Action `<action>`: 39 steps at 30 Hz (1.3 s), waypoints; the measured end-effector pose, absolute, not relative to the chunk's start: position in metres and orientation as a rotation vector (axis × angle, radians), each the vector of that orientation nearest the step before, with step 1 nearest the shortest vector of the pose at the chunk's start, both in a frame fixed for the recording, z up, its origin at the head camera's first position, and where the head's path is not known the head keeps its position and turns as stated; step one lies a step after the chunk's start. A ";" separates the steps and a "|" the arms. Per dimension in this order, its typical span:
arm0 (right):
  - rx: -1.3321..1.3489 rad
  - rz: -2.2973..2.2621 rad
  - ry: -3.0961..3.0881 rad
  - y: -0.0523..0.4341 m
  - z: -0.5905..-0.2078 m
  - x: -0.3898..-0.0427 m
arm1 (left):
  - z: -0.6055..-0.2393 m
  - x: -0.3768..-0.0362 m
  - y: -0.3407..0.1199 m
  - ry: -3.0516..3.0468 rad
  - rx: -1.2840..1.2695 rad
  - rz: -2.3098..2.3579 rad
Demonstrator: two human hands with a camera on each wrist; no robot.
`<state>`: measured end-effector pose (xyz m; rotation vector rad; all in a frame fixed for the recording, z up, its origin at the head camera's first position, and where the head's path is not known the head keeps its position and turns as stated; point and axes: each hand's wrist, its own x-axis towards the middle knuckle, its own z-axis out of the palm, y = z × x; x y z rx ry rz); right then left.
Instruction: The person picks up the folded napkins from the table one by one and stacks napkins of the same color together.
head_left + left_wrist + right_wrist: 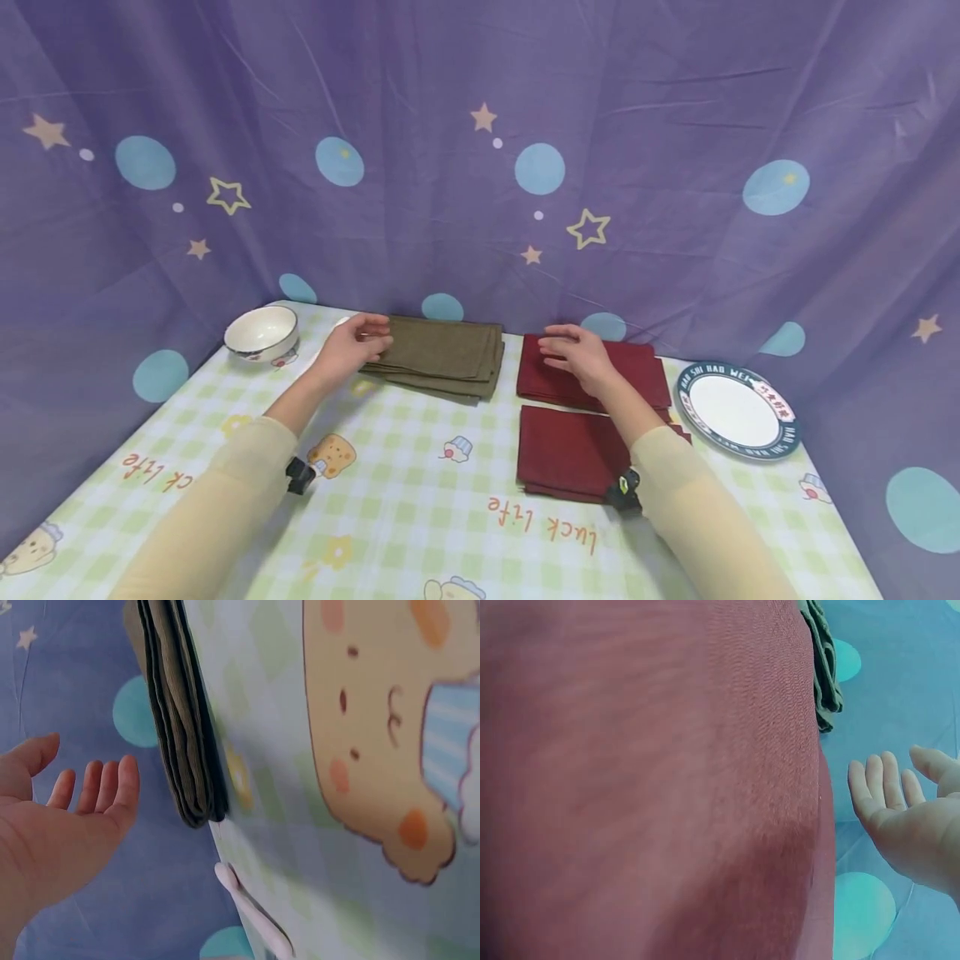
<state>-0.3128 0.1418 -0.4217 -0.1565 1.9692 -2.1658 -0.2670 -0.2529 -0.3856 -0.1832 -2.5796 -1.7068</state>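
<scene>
- While the left hand (348,346) hovers with relaxed, straight fingers at the left edge of the olive cloth stack (442,357), a careless pinch could lift several layers and skew the pile.
- With the right hand (579,357) equally loose-fingered over the far red cloth (633,367), gripping nothing, a drag could rumple it or nudge the near red cloth (566,450).

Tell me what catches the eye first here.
Two open hands hover at the table's far edge: the left hand by a stack of olive-brown cloths, the right hand over dark red cloths. A bowl sits far left, a blue-rimmed plate far right.
</scene>
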 end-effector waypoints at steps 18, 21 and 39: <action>-0.208 -2.177 1.987 0.174 -0.420 -0.272 | -0.395 -0.253 -0.223 -2.643 -0.303 -1.804; -0.228 -2.147 2.010 0.180 -0.422 -0.266 | -0.396 -0.251 -0.218 -2.651 -0.327 -1.809; -0.187 -2.136 2.009 0.226 -0.436 -0.233 | -0.414 -0.244 -0.176 -2.691 -0.463 -1.911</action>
